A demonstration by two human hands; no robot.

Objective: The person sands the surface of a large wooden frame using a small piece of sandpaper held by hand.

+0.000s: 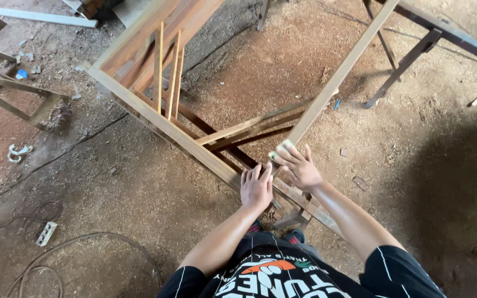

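Observation:
A large wooden frame (161, 124) of long rails rests on stands over a sawdust floor. My left hand (256, 187) lies flat on the near rail, fingers spread. My right hand (298, 164) is at the near end of a long pale rail (342, 69) that runs up to the far right; its fingers press a small pale pad, which looks like sandpaper (280, 149), against the wood. Thin slats (249, 124) cross under the frame between the two rails.
Metal trestle legs (401, 66) stand at the upper right. A wooden stand (12, 94) sits at the left. A cable (78, 248) and a white power strip (46, 233) lie on the floor at the lower left. Wood scraps dot the ground.

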